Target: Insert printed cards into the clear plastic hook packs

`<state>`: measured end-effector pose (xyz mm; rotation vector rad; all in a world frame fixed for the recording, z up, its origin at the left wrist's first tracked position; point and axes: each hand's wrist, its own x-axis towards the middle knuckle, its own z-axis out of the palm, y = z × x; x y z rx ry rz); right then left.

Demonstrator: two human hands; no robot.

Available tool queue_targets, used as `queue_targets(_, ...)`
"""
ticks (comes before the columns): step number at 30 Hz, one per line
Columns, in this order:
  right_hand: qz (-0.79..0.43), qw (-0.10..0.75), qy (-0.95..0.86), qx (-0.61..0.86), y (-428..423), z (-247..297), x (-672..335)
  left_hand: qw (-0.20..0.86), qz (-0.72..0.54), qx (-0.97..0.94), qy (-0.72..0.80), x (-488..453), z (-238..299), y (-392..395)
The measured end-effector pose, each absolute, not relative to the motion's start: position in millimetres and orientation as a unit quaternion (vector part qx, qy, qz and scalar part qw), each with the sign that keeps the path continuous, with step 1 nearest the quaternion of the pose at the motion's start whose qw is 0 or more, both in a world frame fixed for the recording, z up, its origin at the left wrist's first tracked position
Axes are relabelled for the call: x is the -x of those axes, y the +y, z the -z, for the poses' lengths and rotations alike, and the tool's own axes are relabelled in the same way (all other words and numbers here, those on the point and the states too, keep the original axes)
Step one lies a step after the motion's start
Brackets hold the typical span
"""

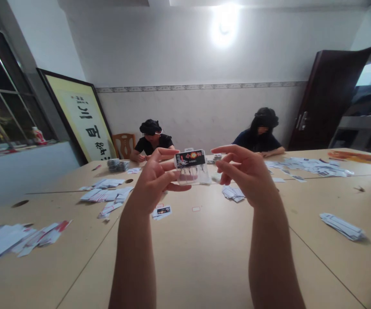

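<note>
My left hand [155,178] is raised above the table and pinches a small clear plastic packet [192,168] with a dark printed header card along its top. My right hand [245,171] hovers just to the right of the packet, fingers curled and apart, with its fingertips close to the packet's edge but not clearly gripping it. A similar small packet [162,211] lies on the beige table [205,257] below my left hand, and a small stack of white cards [233,193] sits under my right hand.
Piles of white cards lie at the left edge [18,240], mid-left [106,195], right [343,226] and far right [311,166]. Two people sit across the table [151,143] [261,135]. A framed calligraphy board [82,118] leans on the wall; a dark door [327,98] stands open.
</note>
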<state>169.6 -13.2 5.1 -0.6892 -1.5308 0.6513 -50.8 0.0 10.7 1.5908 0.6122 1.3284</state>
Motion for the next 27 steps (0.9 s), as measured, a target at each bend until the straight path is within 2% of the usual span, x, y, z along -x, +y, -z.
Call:
queue_targets(8,-0.253,0.542,-0.729,0.334,-11,0,-173,0.442,-0.56,-0.626,0.314,63,-9,19)
queue_targets(17,-0.249,0.534,-0.739,0.328,-21,-3,-187,0.331,-0.708,-0.427,0.455,93,18,88)
queue_targets(27,-0.277,0.601,-0.684,0.307,-38,-11,-210,0.304,-0.593,-0.358,0.654,118,89,198)
